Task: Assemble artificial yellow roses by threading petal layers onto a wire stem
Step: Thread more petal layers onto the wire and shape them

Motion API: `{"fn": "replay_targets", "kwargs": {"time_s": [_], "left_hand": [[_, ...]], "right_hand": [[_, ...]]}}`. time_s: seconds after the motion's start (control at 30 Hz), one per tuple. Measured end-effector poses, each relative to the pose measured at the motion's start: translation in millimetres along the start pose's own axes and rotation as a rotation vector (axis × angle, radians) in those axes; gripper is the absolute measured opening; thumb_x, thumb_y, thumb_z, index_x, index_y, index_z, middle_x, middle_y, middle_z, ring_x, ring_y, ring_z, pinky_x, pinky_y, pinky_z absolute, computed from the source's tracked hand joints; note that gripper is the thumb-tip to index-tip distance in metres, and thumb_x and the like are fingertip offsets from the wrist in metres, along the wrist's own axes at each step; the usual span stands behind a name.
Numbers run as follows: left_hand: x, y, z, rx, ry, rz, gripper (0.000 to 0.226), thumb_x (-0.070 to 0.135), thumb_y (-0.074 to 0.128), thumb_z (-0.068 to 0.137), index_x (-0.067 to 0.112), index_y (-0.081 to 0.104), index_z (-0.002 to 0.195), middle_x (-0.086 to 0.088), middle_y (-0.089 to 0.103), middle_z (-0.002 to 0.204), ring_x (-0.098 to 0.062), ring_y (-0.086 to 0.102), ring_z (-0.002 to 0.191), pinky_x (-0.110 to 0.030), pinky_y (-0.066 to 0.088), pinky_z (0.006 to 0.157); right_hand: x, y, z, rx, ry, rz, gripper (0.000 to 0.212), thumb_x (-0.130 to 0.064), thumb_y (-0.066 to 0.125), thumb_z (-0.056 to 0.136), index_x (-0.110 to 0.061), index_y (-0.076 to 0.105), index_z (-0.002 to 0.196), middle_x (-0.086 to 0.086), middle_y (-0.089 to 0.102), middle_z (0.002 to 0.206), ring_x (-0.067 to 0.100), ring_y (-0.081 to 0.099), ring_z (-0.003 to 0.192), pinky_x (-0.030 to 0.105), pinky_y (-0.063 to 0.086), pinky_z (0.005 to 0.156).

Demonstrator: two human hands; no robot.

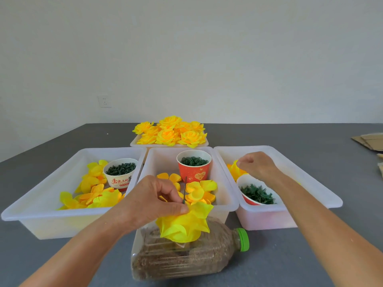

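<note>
Left hand (157,200) pinches the upright wire stem (185,190) above a threaded petal layer (184,224), near the worktop's front edge. Right hand (256,165), fingers curled, pinches a petal (235,169) in the right tray (290,168), up-right of the stem's tip.

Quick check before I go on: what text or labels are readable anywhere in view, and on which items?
"舌尖上的" in red, then one cut-off character: white paper cup, left bin.
Gold heart emblem with script too small to read: red paper cup, middle bin.
Nothing legible elsewhere.
</note>
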State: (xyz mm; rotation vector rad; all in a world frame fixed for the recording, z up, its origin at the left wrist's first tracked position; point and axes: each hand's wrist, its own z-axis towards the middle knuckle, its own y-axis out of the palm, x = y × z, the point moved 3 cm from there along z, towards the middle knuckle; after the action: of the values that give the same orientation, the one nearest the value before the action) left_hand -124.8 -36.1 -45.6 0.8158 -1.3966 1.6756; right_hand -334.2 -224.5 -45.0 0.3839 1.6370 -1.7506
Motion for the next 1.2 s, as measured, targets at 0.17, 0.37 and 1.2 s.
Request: {"fn": "replay_targets", "kwargs": {"time_s": [0.17,0.37,1.2], "left_hand": [[0,0,0,0.004,-0.006,-0.004,0.012,0.015,0.081,0.067,0.016,0.071,0.059,0.003,0.065,0.067,-0.015,0.061,0.069,-0.022,0.050,0.065],[2,-1,-1,-0.006,-0.006,-0.009,0.022,0.011,0.080,0.069,0.024,0.070,0.054,0.004,0.064,0.065,-0.017,0.061,0.070,-0.024,0.049,0.066],[5,1,-5,0.021,0.011,-0.028,0.020,0.008,0.079,0.069,0.019,0.069,0.056,0.006,0.064,0.062,-0.007,0.059,0.065,-0.018,0.048,0.062]], "right_hand": [[13,30,37,-0.231,0.071,-0.482,0.034,-0.027,0.038,0.094,-0.011,0.067,0.105,0.005,0.061,0.114,0.026,0.049,0.110,0.039,0.027,0.104],[24,49,55,-0.244,0.169,-0.474,0.031,-0.020,0.037,0.096,-0.012,0.041,0.066,0.006,0.046,0.078,0.024,0.048,0.079,0.031,0.037,0.073],[38,3,33,0.427,0.006,0.252,0.040,-0.008,0.056,0.089,-0.012,0.055,0.129,0.006,0.051,0.094,0.024,0.052,0.098,0.038,0.039,0.097]]}}
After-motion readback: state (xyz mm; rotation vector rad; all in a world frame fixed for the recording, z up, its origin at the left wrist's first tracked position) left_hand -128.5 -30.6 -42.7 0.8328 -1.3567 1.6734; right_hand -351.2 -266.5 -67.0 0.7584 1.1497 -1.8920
